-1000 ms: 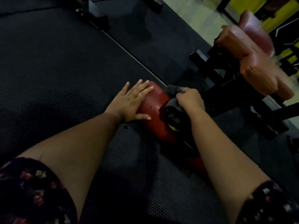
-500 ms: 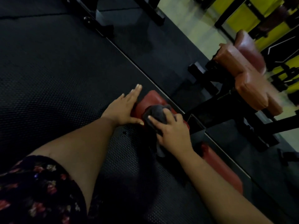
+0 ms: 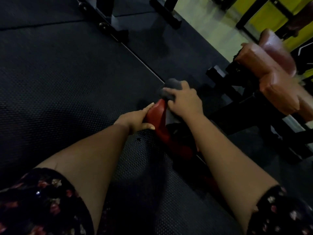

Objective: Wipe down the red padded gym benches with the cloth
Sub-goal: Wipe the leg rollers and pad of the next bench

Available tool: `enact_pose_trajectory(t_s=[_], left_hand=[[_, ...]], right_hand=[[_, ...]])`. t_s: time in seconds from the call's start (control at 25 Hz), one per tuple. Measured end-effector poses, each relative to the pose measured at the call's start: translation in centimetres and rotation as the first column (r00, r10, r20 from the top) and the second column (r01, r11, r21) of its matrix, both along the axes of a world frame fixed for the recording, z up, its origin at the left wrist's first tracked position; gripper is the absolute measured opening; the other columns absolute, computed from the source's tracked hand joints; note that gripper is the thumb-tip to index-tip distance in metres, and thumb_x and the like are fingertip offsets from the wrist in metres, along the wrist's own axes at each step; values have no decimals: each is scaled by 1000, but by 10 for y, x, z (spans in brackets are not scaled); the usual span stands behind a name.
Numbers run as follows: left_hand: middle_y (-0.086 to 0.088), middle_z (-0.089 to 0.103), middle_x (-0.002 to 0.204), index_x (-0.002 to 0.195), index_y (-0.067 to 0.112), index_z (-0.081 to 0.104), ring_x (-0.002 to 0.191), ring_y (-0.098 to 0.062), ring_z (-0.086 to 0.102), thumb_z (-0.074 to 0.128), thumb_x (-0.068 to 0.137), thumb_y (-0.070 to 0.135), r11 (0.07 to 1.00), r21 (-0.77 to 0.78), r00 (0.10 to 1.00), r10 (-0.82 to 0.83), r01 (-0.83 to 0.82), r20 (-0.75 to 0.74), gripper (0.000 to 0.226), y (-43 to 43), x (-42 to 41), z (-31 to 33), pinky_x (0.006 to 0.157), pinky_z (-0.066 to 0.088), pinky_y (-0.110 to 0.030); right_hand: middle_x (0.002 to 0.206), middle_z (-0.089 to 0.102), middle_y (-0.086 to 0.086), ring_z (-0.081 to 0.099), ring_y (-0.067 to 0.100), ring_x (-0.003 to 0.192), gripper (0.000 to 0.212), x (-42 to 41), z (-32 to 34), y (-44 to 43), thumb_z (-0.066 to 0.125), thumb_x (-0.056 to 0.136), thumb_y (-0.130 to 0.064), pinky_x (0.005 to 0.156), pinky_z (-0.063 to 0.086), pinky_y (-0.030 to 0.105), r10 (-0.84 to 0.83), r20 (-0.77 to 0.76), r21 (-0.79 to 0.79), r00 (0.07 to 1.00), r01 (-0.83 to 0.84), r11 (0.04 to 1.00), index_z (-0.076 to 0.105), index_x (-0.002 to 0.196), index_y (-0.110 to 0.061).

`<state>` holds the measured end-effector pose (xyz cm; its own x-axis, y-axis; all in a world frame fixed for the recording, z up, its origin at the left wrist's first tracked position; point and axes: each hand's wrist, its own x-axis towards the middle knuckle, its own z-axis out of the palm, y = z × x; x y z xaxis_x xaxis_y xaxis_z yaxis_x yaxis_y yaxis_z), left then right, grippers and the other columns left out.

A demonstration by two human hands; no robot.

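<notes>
Both hands work the red bench pad (image 3: 159, 122): my left hand (image 3: 133, 119) braces it, fingers straight along its side, while my right hand (image 3: 184, 100) curls round the cloth (image 3: 169, 89) at its tip, just past my left fingertips (image 3: 152, 104), and I judge the cloth soft, light and best kept bunched in the palm.

Red padded bench pad (image 3: 159, 122) is set along the right edge of the black textured rubber floor mat (image 3: 67, 82). Left hand (image 3: 133, 118) is laid against its left side. Grey bunched cloth (image 3: 169, 89) is gripped by right hand (image 3: 184, 100) at its far end. Brown padded bench (image 3: 274, 85) is located well apart, right. Black metal frame feet (image 3: 108, 26) are seated at the mat's far edge.
</notes>
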<state>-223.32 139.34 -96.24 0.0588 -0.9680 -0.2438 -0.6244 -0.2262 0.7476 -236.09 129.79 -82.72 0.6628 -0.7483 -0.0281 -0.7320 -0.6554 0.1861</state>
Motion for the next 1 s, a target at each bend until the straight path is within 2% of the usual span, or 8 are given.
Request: enact_pose_trajectory(t_s=[0.16, 0.28, 0.36, 0.44, 0.56, 0.68, 0.84, 1.0], left_hand=[[-2, 37, 156, 156, 22, 16, 144, -25, 32, 68, 86, 49, 998, 63, 1000, 16, -17, 21, 92, -3, 1, 2, 119, 10, -50], [-8, 27, 160, 155, 21, 21, 146, -25, 27, 70, 88, 17, 996, 71, 895, 71, -44, -439, 83, -2, 7, 7, 118, 21, -35], [-7, 29, 159, 151, 27, 26, 147, -23, 26, 47, 95, 13, 927, -72, 811, 284, -369, -511, 62, -6, 4, 17, 116, 24, -29], [-4, 34, 157, 151, 30, 33, 148, -20, 25, 37, 96, 30, 805, -344, 867, 385, -483, -317, 55, -19, -9, 37, 117, 22, -34], [-3, 41, 154, 150, 21, 39, 146, -21, 30, 25, 99, 41, 817, -565, 972, 210, -115, 105, 56, -42, -46, 60, 117, 24, -40], [-7, 54, 143, 141, 16, 53, 136, -30, 45, 28, 97, 41, 738, -655, 885, 185, 163, 428, 56, -49, -51, 37, 109, 37, -49], [-9, 65, 129, 128, 14, 66, 124, -32, 57, 40, 93, 34, 616, -767, 842, 306, 181, 444, 48, -53, -45, 20, 105, 43, -48], [-8, 65, 129, 127, 14, 66, 124, -31, 57, 41, 93, 34, 607, -769, 839, 300, 200, 455, 47, -51, -46, 24, 105, 42, -46]], right_hand=[[151, 31, 0, 40, 33, 118, 49, -17, -3, 24, 61, 87, -40, 89, 51, 43, 463, -72, 5, 883, -464, 886, 51, 134, -51], [142, 37, 5, 48, 31, 116, 43, -14, 3, -30, 58, 90, -30, 97, 45, 39, 162, 55, 174, 985, -170, 970, 57, 130, -44], [134, 42, 11, 50, 34, 119, 36, -21, -7, -63, 57, 92, -25, 98, 44, 36, -178, 174, 309, 968, 118, 944, 63, 127, -30], [132, 46, 12, 52, 32, 118, 35, -28, -22, -73, 57, 92, -22, 98, 44, 33, -263, 230, 345, 937, 174, 922, 66, 125, -27], [132, 44, 14, 50, 29, 119, 36, -35, -24, -71, 57, 93, -17, 97, 39, 28, -256, 286, 388, 923, 132, 912, 65, 127, -25], [132, 43, 15, 48, 27, 117, 40, -65, -14, -77, 58, 91, -11, 91, 37, 23, -286, 234, 483, 929, 144, 864, 63, 129, -20], [118, 51, 17, 52, 24, 103, 43, -135, -19, -84, 65, 81, -15, 83, 39, 26, -359, 137, 571, 923, 223, 790, 66, 125, -15], [121, 56, 16, 56, 29, 111, 38, -170, -33, -67, 58, 88, -17, 86, 43, 30, -582, 286, 564, 762, 357, 744, 65, 125, -16]])
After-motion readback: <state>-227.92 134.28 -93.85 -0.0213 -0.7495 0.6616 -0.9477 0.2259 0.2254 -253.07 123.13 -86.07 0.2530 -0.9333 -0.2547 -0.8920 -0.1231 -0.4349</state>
